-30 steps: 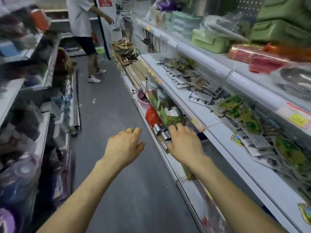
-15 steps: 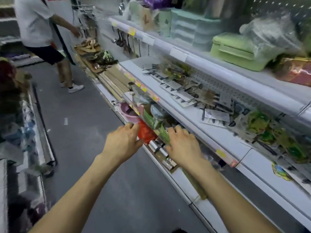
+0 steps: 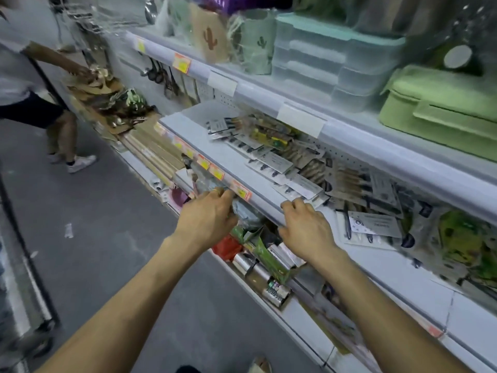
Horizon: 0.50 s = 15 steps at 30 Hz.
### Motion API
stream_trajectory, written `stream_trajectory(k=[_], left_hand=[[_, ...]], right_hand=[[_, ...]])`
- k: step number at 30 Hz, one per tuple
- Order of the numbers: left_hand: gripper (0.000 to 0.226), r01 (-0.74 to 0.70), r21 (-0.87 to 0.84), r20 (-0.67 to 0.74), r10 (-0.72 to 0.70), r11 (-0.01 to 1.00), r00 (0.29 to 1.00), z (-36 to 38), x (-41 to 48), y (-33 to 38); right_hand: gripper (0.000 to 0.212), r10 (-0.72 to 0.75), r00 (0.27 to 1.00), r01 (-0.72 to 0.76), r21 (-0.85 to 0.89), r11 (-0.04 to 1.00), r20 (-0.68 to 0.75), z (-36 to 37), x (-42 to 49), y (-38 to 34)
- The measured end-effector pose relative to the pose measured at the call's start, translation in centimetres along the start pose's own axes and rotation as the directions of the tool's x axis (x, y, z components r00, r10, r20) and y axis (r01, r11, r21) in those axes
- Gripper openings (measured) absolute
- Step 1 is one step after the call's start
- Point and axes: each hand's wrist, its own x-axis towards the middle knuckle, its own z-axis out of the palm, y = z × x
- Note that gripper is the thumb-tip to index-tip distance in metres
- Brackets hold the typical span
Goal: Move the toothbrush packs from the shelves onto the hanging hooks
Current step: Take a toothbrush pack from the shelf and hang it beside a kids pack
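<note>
White shelf edge (image 3: 262,203) now reached: right hand (image 3: 306,228) rests loose, left hand (image 3: 207,217) grip unclear (blurred).

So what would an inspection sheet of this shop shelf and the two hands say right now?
Surface: white middle shelf, price tags along its front edge.
Job's things: carded packs lie loose on that shelf before the pegboard; none held.
Clutter: foil rolls and a red bag on the shelf below.
Grippers: left hand at the shelf edge, grip unclear; right hand rests fingers on the edge, holding nothing.
Cables: nothing seen.
Surroundings: green box on the shelf above; another person up the aisle.
</note>
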Motion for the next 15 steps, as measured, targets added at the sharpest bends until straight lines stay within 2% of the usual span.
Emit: stream_trajectory(k=[5,9,12,15], left_hand=[[0.039,-0.051,-0.023,0.031,0.052,0.998,0.998,1.8,5.9,-3.2],[0.044,-0.136,-0.054,0.069,0.14,0.989,0.988,3.5,11.0,-5.4],[0.045,-0.216,-0.07,0.142,0.224,0.974,0.964,4.4,14.1,-6.8],[0.046,-0.302,-0.068,0.175,0.31,0.951,0.934,5.5,16.6,-8.5]], right_hand=[[0.047,0.113,0.993,-0.113,0.005,0.994,0.028,1.9,4.5,1.1],[0.051,0.328,0.944,-0.326,0.21,0.922,0.028,4.3,6.7,1.9],[0.051,0.592,0.806,-0.538,0.418,0.732,0.003,6.0,7.5,2.5],[0.055,0.75,0.661,-0.62,0.569,0.54,0.009,7.1,8.6,2.5]])
